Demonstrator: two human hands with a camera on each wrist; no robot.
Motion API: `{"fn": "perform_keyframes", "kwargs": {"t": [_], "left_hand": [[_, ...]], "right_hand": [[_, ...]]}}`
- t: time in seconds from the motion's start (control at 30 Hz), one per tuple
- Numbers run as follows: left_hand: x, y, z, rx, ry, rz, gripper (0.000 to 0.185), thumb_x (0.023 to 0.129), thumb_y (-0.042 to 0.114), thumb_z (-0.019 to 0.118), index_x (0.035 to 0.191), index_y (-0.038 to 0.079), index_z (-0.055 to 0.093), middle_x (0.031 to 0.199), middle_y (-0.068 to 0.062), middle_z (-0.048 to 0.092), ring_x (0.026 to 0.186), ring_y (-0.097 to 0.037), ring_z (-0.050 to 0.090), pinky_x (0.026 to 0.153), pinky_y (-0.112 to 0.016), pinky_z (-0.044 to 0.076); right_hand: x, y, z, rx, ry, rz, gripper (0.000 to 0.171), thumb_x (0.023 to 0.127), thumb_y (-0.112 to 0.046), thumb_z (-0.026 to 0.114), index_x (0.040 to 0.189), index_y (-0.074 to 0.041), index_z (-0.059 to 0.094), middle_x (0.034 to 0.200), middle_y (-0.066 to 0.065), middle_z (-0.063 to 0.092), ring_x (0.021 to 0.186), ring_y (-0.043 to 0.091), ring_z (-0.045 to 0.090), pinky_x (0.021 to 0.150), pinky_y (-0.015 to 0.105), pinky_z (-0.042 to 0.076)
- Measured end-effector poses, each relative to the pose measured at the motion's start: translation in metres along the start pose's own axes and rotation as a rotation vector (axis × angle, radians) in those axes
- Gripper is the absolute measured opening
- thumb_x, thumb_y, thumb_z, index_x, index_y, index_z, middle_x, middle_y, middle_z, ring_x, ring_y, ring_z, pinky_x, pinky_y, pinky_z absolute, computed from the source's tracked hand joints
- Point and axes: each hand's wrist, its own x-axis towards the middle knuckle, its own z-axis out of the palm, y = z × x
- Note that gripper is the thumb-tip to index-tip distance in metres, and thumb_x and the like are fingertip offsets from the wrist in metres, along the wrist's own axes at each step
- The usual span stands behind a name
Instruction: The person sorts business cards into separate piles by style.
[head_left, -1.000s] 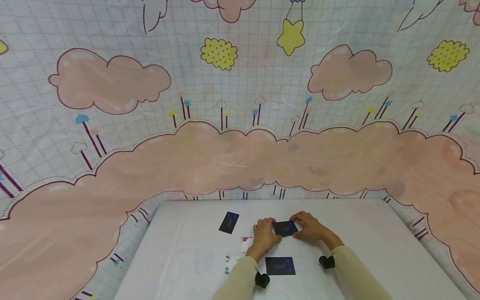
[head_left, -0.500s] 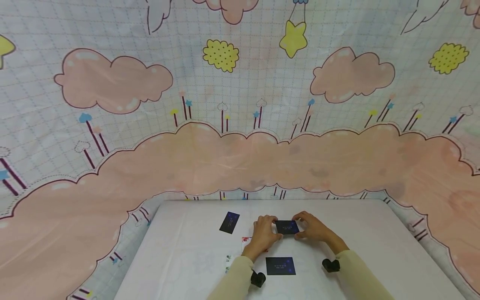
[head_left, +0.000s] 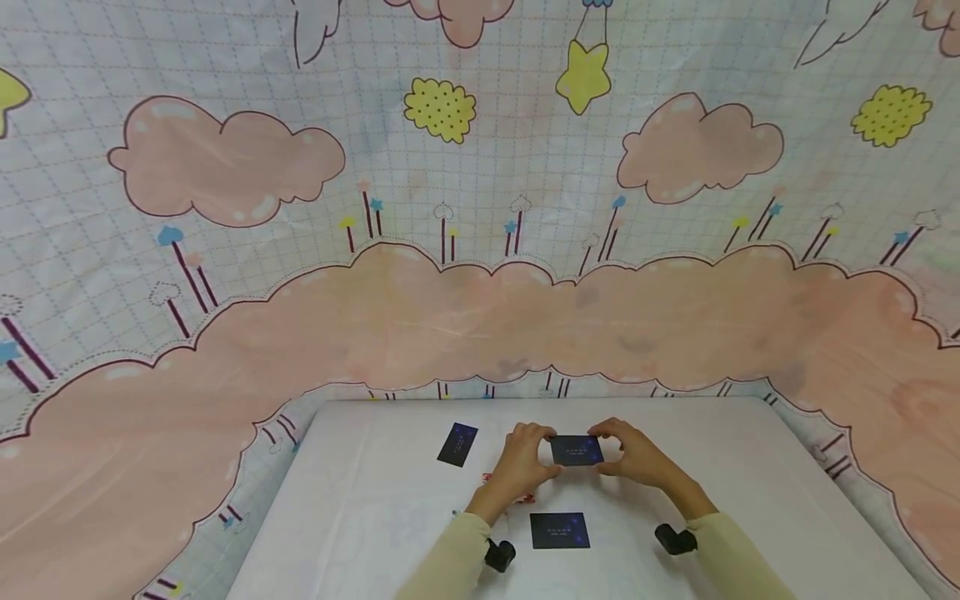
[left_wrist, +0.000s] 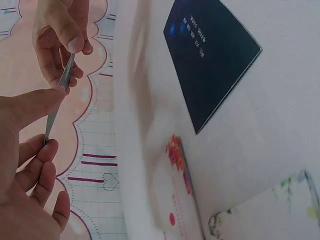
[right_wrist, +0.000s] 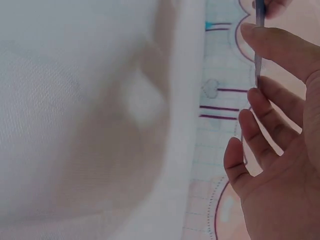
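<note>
While dark card (head_left: 576, 450) is pinched by short edges between left hand (head_left: 519, 463) and right hand (head_left: 634, 454), lifted just above tabletop (head_left: 750, 467), light even pinch is advised; card kept level; second card (head_left: 559, 531) below left undisturbed.

The held card (head_left: 576, 450) hung above the table (head_left: 750, 500), between the left hand (head_left: 517, 464) on its left edge and the right hand (head_left: 637, 457) on its right edge. A 2nd card (head_left: 559, 531) lay flat on the table nearer the person, between the 2 forearms. A 3rd card (head_left: 457, 444) lay to the left of the left hand, apart from it. The patterned backdrop (head_left: 480, 208) rose behind the table's far edge.
</note>
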Motion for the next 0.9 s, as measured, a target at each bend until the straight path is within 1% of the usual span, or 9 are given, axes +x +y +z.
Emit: {"fn": "perform_keyframes", "kwargs": {"t": [0.17, 0.27, 0.37, 0.47, 0.63, 0.8, 0.9], "left_hand": [[-0.005, 0.004, -0.009, 0.036, 0.002, 0.044, 0.050, 0.079, 0.029, 0.081, 0.123, 0.015, 0.063, 0.118, 0.001, 0.065, 0.115, -0.021, 0.051, 0.101, -0.041, 0.039], [-0.010, 0.007, -0.016, 0.043, -0.012, 0.055, 0.050, 0.079, 0.031, 0.081, 0.124, 0.016, 0.063, 0.120, 0.001, 0.065, 0.115, -0.020, 0.051, 0.102, -0.040, 0.039], [-0.016, 0.008, -0.022, 0.048, -0.029, 0.066, 0.051, 0.080, 0.032, 0.080, 0.125, 0.016, 0.062, 0.121, 0.001, 0.064, 0.115, -0.019, 0.050, 0.102, -0.039, 0.040], [-0.023, 0.007, -0.025, 0.048, -0.041, 0.082, 0.051, 0.081, 0.033, 0.080, 0.125, 0.016, 0.062, 0.122, 0.002, 0.063, 0.115, -0.017, 0.049, 0.102, -0.038, 0.039], [-0.034, 0.007, -0.027, 0.058, -0.053, 0.114, 0.051, 0.080, 0.034, 0.079, 0.125, 0.016, 0.061, 0.121, 0.003, 0.063, 0.115, -0.016, 0.049, 0.101, -0.037, 0.040], [-0.045, 0.008, -0.031, 0.062, -0.080, 0.113, 0.053, 0.081, 0.033, 0.078, 0.128, 0.016, 0.061, 0.122, 0.003, 0.063, 0.117, -0.016, 0.048, 0.101, -0.036, 0.040], [-0.052, 0.010, -0.033, 0.058, -0.087, 0.110, 0.053, 0.081, 0.031, 0.078, 0.129, 0.015, 0.062, 0.123, 0.003, 0.063, 0.118, -0.017, 0.049, 0.102, -0.038, 0.040]], "right_hand": [[-0.007, -0.009, -0.002, -0.027, 0.011, -0.006, 0.053, 0.074, -0.019, 0.084, 0.122, -0.011, 0.063, 0.119, 0.004, 0.062, 0.111, 0.027, 0.055, 0.086, 0.044, 0.048], [-0.012, -0.015, -0.004, -0.029, 0.015, -0.013, 0.054, 0.074, -0.019, 0.084, 0.123, -0.011, 0.062, 0.120, 0.003, 0.062, 0.112, 0.029, 0.056, 0.086, 0.043, 0.048], [-0.017, -0.019, -0.004, -0.024, 0.022, -0.023, 0.053, 0.074, -0.020, 0.085, 0.121, -0.014, 0.062, 0.119, 0.002, 0.062, 0.112, 0.031, 0.056, 0.086, 0.042, 0.048], [-0.023, -0.023, -0.003, -0.022, 0.034, -0.041, 0.051, 0.073, -0.021, 0.086, 0.119, -0.018, 0.062, 0.117, 0.000, 0.062, 0.111, 0.032, 0.057, 0.085, 0.040, 0.048], [-0.032, -0.028, 0.001, -0.025, 0.051, -0.057, 0.051, 0.071, -0.024, 0.087, 0.116, -0.022, 0.063, 0.115, -0.003, 0.062, 0.110, 0.027, 0.057, 0.084, 0.040, 0.048], [-0.040, -0.030, 0.007, -0.023, 0.046, -0.059, 0.052, 0.070, -0.026, 0.087, 0.116, -0.025, 0.062, 0.116, -0.006, 0.061, 0.111, 0.022, 0.055, 0.085, 0.040, 0.048], [-0.044, -0.030, 0.011, -0.031, 0.051, -0.078, 0.052, 0.070, -0.026, 0.087, 0.116, -0.026, 0.062, 0.116, -0.009, 0.060, 0.110, 0.019, 0.055, 0.085, 0.040, 0.048]]}}
